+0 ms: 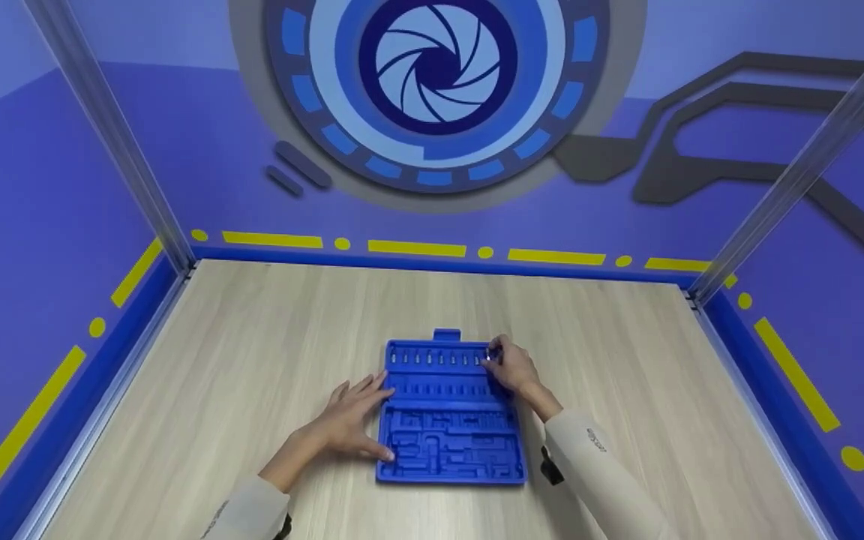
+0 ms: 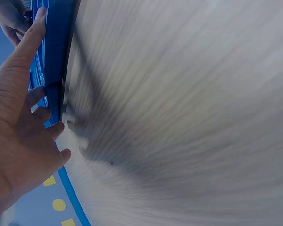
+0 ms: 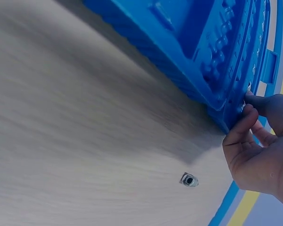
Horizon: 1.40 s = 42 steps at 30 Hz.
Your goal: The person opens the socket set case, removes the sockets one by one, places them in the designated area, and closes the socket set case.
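An opened blue plastic tool case (image 1: 451, 405) lies on the table, its molded slots facing up. Several small metal pieces (image 1: 429, 358) stand in a row along its far section. At that row's right end my right hand (image 1: 513, 366) pinches a small shiny metal socket, mostly covered by the fingertips. My left hand (image 1: 349, 424) rests against the case's left side, fingers spread, thumb (image 2: 34, 30) on the rim. In the right wrist view, a loose metal socket (image 3: 189, 180) lies on the table near my right hand.
The pale wooden tabletop (image 1: 289, 322) surrounds the case. Blue printed walls (image 1: 432, 217) with metal corner posts (image 1: 113, 127) close off the back and both sides. A latch tab (image 1: 447, 334) sticks out from the far edge of the case.
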Tool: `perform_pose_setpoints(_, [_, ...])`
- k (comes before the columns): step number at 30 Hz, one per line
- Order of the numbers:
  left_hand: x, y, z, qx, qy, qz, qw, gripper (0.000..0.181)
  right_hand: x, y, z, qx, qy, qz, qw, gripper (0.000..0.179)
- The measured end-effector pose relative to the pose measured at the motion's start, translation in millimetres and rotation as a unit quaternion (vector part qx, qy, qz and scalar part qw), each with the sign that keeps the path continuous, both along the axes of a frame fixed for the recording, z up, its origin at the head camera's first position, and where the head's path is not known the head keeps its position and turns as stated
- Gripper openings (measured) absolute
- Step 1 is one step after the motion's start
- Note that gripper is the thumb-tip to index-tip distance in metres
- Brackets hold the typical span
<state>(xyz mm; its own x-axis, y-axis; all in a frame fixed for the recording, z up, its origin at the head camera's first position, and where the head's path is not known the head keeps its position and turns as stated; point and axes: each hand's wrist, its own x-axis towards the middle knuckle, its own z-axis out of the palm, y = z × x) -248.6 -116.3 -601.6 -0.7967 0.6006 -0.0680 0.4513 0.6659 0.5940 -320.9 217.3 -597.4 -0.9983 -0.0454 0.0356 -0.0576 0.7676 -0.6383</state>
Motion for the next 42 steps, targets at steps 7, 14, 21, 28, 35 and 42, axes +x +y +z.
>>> perform_pose_setpoints(7, [-0.4, -0.1, 0.1, 0.0, 0.0, -0.001, 1.0, 0.112, 1.3, 2.6, -0.8, -0.02, 0.036, 0.024, 0.9989, 0.026])
perform_pose_setpoints(14, [-0.7, -0.1, 0.1, -0.001, -0.001, 0.0, 1.0, 0.113, 1.1, 5.6, -6.9, -0.047, 0.062, 0.027, 0.9966, 0.025])
perform_pose_setpoints(21, [-0.2, 0.0, 0.5, 0.006, -0.008, 0.003, 0.9999, 0.112, 2.1, 6.1, -17.3, -0.066, 0.077, 0.009, 0.9948, 0.024])
perform_pose_setpoints(28, [0.7, 1.1, 1.2, 0.002, -0.009, 0.006, 0.9999, 0.113, 3.7, 5.5, -19.7, -0.111, 0.058, -0.021, 0.9919, 0.024])
perform_pose_setpoints(35, [1.1, 0.2, 1.5, -0.005, -0.004, 0.007, 1.0, 0.113, 2.3, 5.5, -22.5, -0.173, 0.049, -0.053, 0.9822, 0.022])
perform_pose_setpoints(42, [0.2, -0.3, -0.2, -0.009, -0.002, 0.005, 1.0, 0.114, -0.3, 6.8, -27.2, -0.217, 0.062, -0.064, 0.9721, 0.018])
